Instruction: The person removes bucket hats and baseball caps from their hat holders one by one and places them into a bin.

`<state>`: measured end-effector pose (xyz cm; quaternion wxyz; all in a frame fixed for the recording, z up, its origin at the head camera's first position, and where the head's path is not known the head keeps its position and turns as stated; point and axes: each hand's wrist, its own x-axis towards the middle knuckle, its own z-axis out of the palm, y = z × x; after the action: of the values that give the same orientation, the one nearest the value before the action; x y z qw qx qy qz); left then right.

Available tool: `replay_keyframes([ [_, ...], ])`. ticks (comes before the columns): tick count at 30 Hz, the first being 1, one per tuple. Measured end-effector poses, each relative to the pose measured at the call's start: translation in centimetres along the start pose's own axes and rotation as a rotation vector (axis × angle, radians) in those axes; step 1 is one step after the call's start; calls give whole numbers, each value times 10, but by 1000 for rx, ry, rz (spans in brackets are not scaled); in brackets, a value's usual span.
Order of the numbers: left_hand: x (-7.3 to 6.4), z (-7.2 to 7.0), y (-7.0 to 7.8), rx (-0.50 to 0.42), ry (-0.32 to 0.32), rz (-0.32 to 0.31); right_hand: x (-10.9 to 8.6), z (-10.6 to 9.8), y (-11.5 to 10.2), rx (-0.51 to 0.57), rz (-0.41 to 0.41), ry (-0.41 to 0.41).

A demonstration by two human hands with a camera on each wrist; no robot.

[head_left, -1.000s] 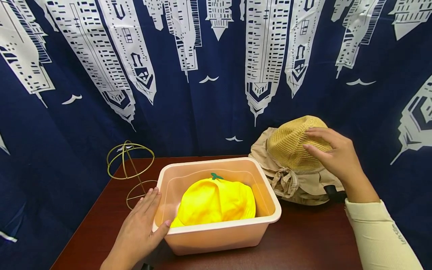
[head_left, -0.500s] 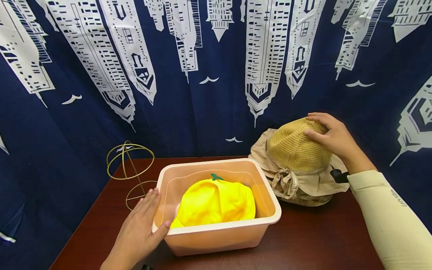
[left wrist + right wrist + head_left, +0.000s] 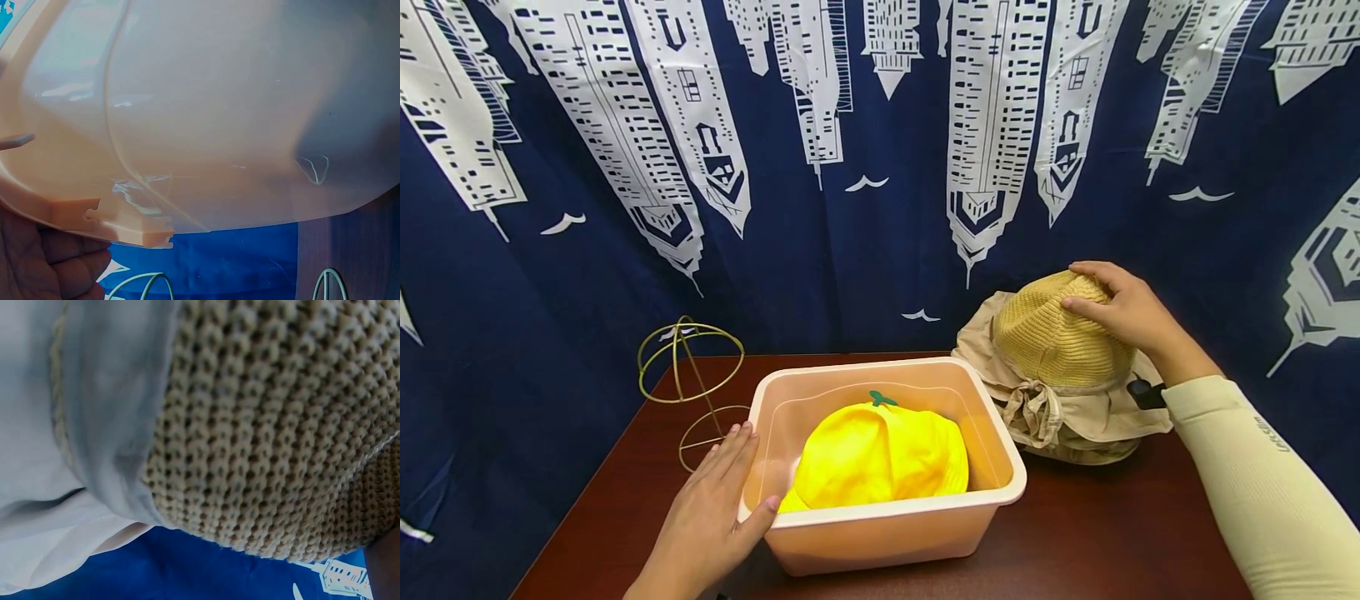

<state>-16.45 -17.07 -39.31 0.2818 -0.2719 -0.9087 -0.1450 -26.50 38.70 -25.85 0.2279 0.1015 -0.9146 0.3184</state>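
A peach plastic bin (image 3: pixel 880 542) holds a bright yellow cap (image 3: pixel 880 458) with a green sprout on top. My left hand (image 3: pixel 703 512) rests along the bin's left end, its fingers straight and its thumb at the near corner of the rim. At the right sits a hat with a tan knit crown and a wide beige cloth brim tied in a bow, the sun hat (image 3: pixel 1052 346). My right hand (image 3: pixel 1123 308) grips the top of its crown, thumb in front and fingers over the far side. The right wrist view is filled by the knit crown (image 3: pixel 269 437) and the cloth brim.
A gold wire hat stand (image 3: pixel 688 367) is behind my left hand, left of the bin. More fabric (image 3: pixel 1086 454) shows beneath the sun hat's brim. The dark red tabletop (image 3: pixel 1097 533) ends at a navy curtain (image 3: pixel 850 267) printed with white buildings.
My right hand has moved from hovering in front of the sun hat's crown to gripping its top. The left hand and the bin keep their places.
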Motion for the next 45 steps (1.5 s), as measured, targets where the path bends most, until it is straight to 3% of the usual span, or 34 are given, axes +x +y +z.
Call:
replay_keyframes([
  [9, 2, 1, -1, -14, 20, 7, 0, -3, -6, -23, 74, -19],
  [19, -1, 1, 2, -11, 20, -8, -4, 2, -5, -19, 53, -13],
  [26, -1, 1, 3, -7, -13, -39, -4, 3, -6, -19, 64, -1],
  [45, -1, 0, 3, -13, -3, -41, -8, 0, -14, -21, 45, 160],
])
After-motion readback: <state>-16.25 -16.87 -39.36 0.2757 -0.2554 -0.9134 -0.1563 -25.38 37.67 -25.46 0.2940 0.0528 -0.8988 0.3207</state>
